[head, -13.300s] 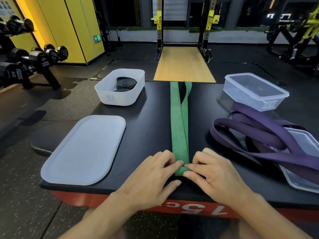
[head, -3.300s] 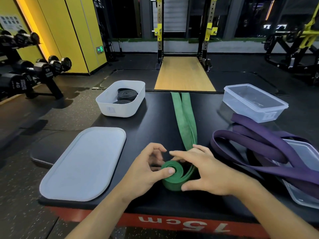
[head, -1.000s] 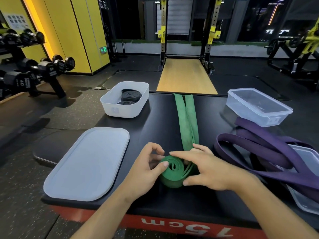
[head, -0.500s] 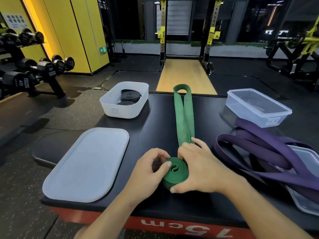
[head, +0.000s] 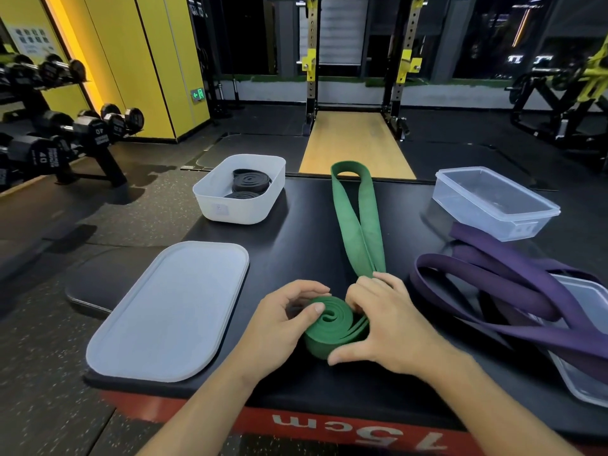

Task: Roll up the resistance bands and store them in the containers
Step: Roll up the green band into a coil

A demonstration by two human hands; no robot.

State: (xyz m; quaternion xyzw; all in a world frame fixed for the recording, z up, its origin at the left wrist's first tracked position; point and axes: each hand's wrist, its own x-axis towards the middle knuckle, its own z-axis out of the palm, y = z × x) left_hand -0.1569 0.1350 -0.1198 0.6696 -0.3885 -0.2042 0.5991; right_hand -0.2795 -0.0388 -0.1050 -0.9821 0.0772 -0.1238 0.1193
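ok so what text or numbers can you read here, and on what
"15cm", upside down: red front of the platform.
"40": dumbbell end, left rack; smaller print blurred.
Green exit sign: pictogram only, no words.
Poster on yellow wall, mark on white container: unreadable.

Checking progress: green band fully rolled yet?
Partly: left hand and right hand grip the green band at its coil; the rest lies flat.

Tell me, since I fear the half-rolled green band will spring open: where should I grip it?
Probably the green coil, from above: thumb on its near outer wall, fingers on the far wall where the unrolled tail leaves, squeezing the wraps together. The coil lies spiral face up, so its walls are exposed, and the tail's exit is where it would loosen.
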